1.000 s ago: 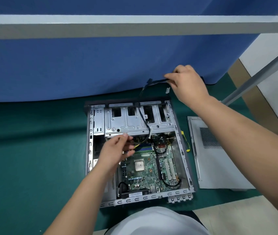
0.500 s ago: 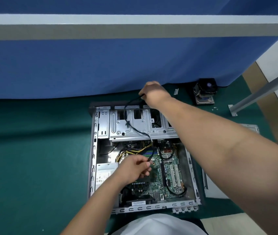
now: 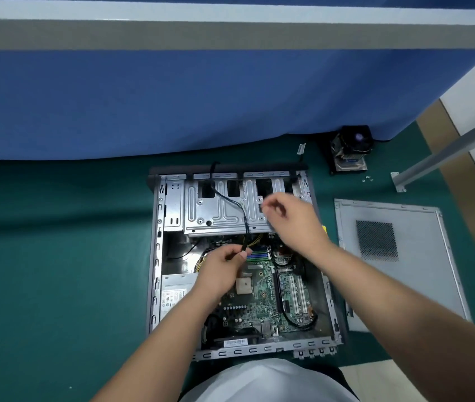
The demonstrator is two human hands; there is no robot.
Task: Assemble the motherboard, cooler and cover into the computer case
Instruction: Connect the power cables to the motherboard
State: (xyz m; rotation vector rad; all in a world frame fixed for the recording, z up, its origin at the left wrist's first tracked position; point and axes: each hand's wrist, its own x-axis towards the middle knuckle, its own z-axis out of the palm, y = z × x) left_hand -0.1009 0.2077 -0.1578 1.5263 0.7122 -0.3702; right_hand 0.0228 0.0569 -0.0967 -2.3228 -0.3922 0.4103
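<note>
Left hand (image 3: pixel 224 264) was pinching the black cable (image 3: pixel 231 203) end over the motherboard (image 3: pixel 262 297) in the case (image 3: pixel 155 256); right hand (image 3: pixel 291 216) hovered blurry, fingers loosely curled, holding nothing.

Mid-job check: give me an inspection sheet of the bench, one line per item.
Surface: green mat under everything.
Job's things: open case holds the motherboard, its processor bare; cooler sits apart at the back right; cover lies flat to the right of the case.
Clutter: small screws near the cooler; a small tag behind the case.
Hands: left hand pinches the black cable; right hand over the drive cage, blurred, grip unclear.
Cables: the black cable runs over the drive cage; yellow wires beneath it.
Surroundings: blue partition behind, a metal frame leg at right.
</note>
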